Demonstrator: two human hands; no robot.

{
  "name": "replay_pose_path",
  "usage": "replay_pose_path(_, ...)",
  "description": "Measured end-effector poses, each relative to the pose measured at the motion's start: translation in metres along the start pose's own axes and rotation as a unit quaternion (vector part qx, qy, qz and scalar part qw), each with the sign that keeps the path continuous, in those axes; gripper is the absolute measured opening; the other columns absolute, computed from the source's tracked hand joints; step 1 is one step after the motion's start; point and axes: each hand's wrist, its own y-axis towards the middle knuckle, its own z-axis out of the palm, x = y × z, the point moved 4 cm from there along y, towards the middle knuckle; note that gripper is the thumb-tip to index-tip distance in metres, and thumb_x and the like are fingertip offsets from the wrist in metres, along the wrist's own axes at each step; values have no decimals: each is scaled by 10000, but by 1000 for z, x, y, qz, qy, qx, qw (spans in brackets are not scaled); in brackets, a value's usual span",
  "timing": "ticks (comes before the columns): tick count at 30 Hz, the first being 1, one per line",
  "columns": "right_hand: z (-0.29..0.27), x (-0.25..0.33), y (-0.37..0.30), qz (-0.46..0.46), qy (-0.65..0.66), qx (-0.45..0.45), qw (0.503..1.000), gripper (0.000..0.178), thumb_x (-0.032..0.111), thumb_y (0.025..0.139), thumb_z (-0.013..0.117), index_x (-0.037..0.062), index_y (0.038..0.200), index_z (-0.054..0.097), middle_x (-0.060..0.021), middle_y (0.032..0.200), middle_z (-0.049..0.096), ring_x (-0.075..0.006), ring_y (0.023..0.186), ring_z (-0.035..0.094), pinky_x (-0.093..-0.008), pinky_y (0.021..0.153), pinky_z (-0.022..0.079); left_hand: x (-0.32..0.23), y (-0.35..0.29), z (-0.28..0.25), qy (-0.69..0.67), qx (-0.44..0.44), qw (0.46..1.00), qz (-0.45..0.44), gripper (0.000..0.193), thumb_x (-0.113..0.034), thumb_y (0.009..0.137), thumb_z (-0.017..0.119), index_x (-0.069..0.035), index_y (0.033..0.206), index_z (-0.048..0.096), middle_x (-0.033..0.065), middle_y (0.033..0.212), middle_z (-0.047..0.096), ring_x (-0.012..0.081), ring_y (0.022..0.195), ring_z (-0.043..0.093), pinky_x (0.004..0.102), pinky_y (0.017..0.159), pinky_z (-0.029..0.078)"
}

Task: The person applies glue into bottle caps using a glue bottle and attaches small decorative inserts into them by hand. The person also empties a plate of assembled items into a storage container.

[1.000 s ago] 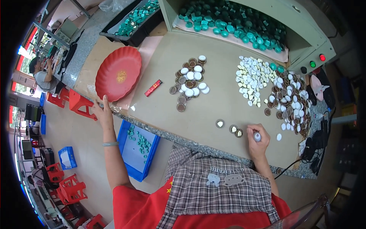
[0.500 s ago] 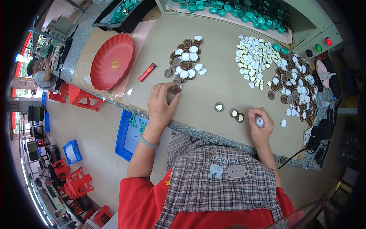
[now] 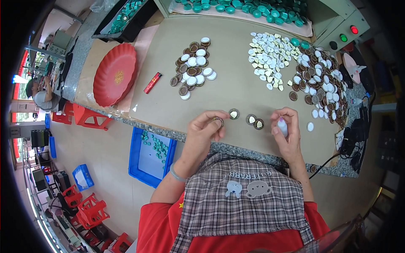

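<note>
My left hand (image 3: pixel 203 133) pinches a brown scalloped disc (image 3: pixel 217 120) just above the table near its front edge. My right hand (image 3: pixel 289 134) is wrapped round a small white bottle with a pinkish tip (image 3: pixel 282 125). Between the hands lie three dark scalloped discs bearing pale heart-shaped pieces: one disc (image 3: pixel 234 114) nearest the left hand, and a touching pair (image 3: pixel 255 122) closer to the right. Farther off, at left, is a loose heap of brown and white discs (image 3: pixel 192 61). Small white and pale-gold pieces (image 3: pixel 270 59) are spread beyond my right hand.
A larger disc pile (image 3: pixel 325 84) covers the table's right side. At left are a red fluted tray (image 3: pixel 110 86) and a red tube (image 3: pixel 152 83). Green cups (image 3: pixel 253 9) fill the lit box at the back. A blue bin (image 3: pixel 147 168) sits below the front edge; another person works far left.
My left hand has come from the left heap toward the middle, carrying a brown disc. My right hand has tipped the bottle, so its pinkish tip now shows. The view has shifted slightly.
</note>
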Motion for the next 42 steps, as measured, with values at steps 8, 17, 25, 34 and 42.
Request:
replay_pose_path(8,-1,2,-9,131,19,112,985,319,63,887,519,43,1178,391,-44,872,555,-93,772,487,-248,711,410,7,-5,23,-152,86,980,-91,353,-17,899,494,53,1243,536,167,1081,628,119,767,536,210,654,438)
replay_pose_path(17,2,9,-4,98,171,118,973,262,-19,890,517,4,1148,482,-109,1097,506,-124,746,592,-217,572,474,18,-8,26,-164,157,966,-121,403,-97,938,489,78,1301,471,206,1203,573,268,1041,627,271,893,536)
replay_pose_path(25,-7,11,-5,46,198,60,977,282,-31,855,625,-30,1127,551,-108,1007,552,-123,701,617,-201,540,499,24,-6,31,-236,145,951,-138,443,-116,934,533,89,1311,426,260,1225,530,273,969,642,258,819,573)
replay_pose_path(34,-6,41,-9,-69,10,-10,998,410,6,824,692,-27,1188,507,-144,956,658,-171,763,660,-248,630,537,35,-4,27,-242,160,953,-91,492,-195,900,630,-2,1323,466,227,1256,528,240,1015,594,310,932,501)
replay_pose_path(42,-3,55,-16,-194,-161,14,968,476,138,832,711,-35,1226,508,-165,930,671,-225,797,675,-299,660,550,29,-7,35,-235,176,953,-72,441,-135,916,596,-6,1322,481,207,1250,545,252,1052,605,315,944,502)
